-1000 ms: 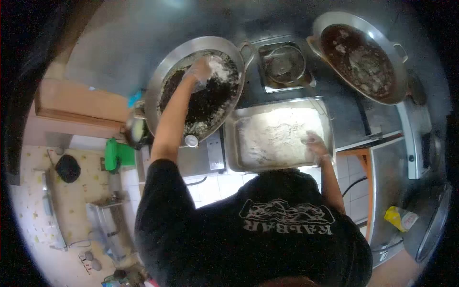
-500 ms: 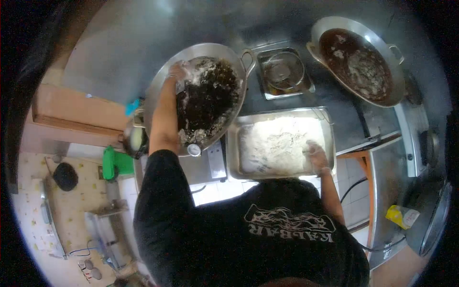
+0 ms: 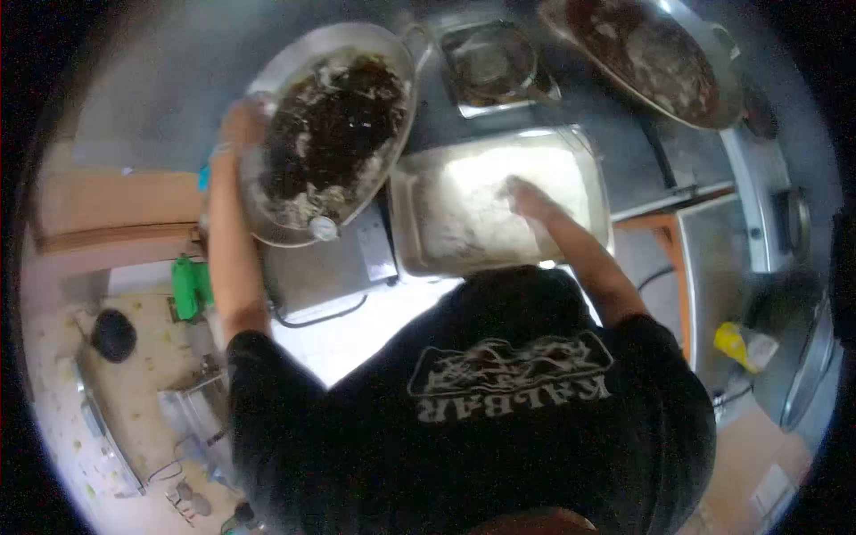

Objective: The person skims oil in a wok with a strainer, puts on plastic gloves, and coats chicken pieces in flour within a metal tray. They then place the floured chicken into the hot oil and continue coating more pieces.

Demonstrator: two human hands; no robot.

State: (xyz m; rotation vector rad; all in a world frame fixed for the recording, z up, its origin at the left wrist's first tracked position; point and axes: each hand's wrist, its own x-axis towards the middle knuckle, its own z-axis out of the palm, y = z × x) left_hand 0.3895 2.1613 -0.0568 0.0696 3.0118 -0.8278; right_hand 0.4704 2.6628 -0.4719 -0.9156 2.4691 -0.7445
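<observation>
My left hand (image 3: 247, 125) is at the left rim of a large metal wok (image 3: 392, 152), smeared by motion. Dark oil with pale floury bits fills the wok, and a round dial thermometer (image 3: 325, 228) is at its near rim. Over a rectangular metal tray (image 3: 413, 254), my right hand (image 3: 532, 201) reaches into white flour (image 3: 481, 201). Its fingers are bunched together and their tips are down at the flour.
Behind the tray sits a small metal pan (image 3: 481, 111) with a round strainer (image 3: 499, 71) on it. A second wok (image 3: 731, 85) of brown oil stands at the back right. Below it at the right lies a yellow and white packet (image 3: 744, 346).
My left hand has moved from above the wok's oil out to its left rim. My right hand has shifted from the tray's right end toward its middle. The whole view has tilted.
</observation>
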